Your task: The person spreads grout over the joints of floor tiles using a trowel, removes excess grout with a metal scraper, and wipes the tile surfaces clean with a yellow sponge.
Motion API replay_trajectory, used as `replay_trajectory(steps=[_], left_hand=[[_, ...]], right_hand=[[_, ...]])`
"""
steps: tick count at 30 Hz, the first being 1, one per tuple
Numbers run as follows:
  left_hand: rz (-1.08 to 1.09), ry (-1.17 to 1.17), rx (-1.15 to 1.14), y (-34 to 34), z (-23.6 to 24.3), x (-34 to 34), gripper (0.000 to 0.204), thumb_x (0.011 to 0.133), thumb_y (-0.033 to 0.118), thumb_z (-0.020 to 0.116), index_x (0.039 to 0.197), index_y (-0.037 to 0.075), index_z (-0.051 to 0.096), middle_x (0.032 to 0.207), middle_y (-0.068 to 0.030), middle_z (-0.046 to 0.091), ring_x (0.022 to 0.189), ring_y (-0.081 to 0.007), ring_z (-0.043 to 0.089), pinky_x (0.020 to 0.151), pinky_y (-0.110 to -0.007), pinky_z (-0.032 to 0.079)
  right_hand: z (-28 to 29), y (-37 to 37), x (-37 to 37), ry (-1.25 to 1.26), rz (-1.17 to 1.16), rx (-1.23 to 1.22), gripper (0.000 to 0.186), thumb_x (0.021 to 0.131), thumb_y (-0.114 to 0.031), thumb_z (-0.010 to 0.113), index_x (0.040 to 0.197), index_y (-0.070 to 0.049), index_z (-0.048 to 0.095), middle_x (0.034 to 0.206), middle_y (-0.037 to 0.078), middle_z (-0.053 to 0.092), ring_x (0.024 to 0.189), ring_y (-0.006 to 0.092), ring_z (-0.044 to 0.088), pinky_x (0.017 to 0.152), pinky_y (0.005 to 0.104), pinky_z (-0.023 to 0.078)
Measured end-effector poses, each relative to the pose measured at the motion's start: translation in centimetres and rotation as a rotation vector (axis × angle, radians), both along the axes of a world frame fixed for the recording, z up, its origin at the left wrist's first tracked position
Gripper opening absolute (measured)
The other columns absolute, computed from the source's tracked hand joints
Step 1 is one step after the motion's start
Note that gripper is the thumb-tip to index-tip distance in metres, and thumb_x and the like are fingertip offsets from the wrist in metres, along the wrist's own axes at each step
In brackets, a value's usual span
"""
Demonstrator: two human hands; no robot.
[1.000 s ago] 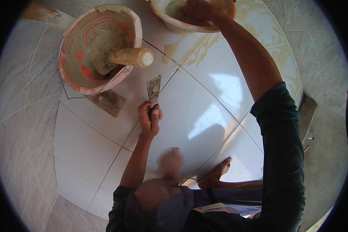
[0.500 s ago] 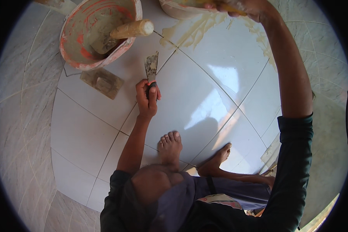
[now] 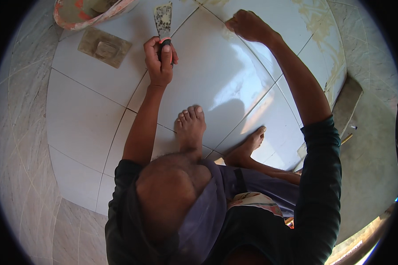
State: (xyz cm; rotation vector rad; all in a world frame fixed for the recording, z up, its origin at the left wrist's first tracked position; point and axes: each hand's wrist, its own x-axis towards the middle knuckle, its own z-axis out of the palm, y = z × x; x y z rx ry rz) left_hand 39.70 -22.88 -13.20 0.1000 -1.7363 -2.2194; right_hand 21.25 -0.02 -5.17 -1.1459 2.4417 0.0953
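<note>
In my left hand (image 3: 159,62) is a putty knife (image 3: 164,22) with a dark-and-red grip and a mottled, stained blade pointing up the view. My fingers are closed round its handle, just above the tiles. My right hand (image 3: 245,26) is closed over the white tiled surface (image 3: 190,75) near a joint; what its fingers hold, if anything, is hidden. A rectangular float (image 3: 104,46) with a block handle lies left of the knife. Above it, a bucket (image 3: 97,20) with red, grey-crusted rim is cut off by the top edge.
Yellowish smears (image 3: 318,22) mark tiles at the upper right. My two bare feet (image 3: 190,123) rest on the tiles. Marbled floor (image 3: 20,110) surrounds the tiles, with a bare grey slab (image 3: 367,159) along the right.
My right hand has left the upper container, moving down and left onto the tiles. Bucket, float, feet and left hand sit higher in the picture as the view shifts; the second container has left view.
</note>
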Motion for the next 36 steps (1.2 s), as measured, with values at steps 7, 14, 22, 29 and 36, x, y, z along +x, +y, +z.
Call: replay_trajectory(steps=[7,14,22,29,36], left_hand=[[-0.013,-0.014,0.001,-0.6,-0.6,0.3,0.027,0.104,0.018,0.047,0.122,0.004,0.033,0.076,-0.0117,0.055,0.058,-0.0140,0.052,0.050,-0.027,0.045],[-0.041,-0.014,-0.050,0.1,-0.3,-0.1,0.027,0.104,0.018,0.046,0.123,0.004,0.031,0.076,-0.0125,0.055,0.057,-0.0163,0.051,0.050,-0.029,0.043],[-0.025,-0.096,-0.118,-0.2,0.6,0.2,0.030,0.105,0.017,0.044,0.126,0.002,0.030,0.080,-0.0130,0.055,0.059,-0.0157,0.051,0.052,-0.029,0.044],[-0.012,-0.123,-0.142,0.2,0.5,0.1,0.031,0.105,0.017,0.043,0.127,0.001,0.030,0.081,-0.0132,0.056,0.059,-0.0154,0.051,0.052,-0.028,0.045],[-0.018,-0.158,-0.169,-0.2,0.3,0.3,0.030,0.105,0.017,0.041,0.128,0.001,0.029,0.082,-0.0132,0.056,0.059,-0.0153,0.051,0.052,-0.028,0.045]], right_hand=[[1.6,9.4,7.0,-0.282,-0.589,0.103,0.018,0.091,-0.010,0.054,0.078,-0.001,0.064,0.084,0.023,0.062,0.081,0.0404,0.064,0.074,0.0495,0.054],[0.6,21.4,14.0,-0.242,-0.749,0.086,0.030,0.091,-0.020,0.056,0.080,0.006,0.065,0.086,0.030,0.066,0.086,0.0461,0.066,0.078,0.0512,0.052],[0.5,27.6,5.7,-0.013,-1.031,-0.060,0.033,0.086,-0.024,0.057,0.082,0.007,0.067,0.087,0.035,0.065,0.086,0.0442,0.068,0.079,0.0488,0.053],[0.4,30.5,-1.3,0.176,-1.238,-0.148,0.041,0.085,-0.031,0.060,0.085,0.010,0.066,0.088,0.033,0.067,0.088,0.0454,0.068,0.078,0.0473,0.054],[-0.3,28.6,3.3,0.120,-1.134,-0.306,0.031,0.089,-0.021,0.056,0.081,0.008,0.065,0.080,0.030,0.066,0.076,0.0422,0.068,0.071,0.0475,0.053]])
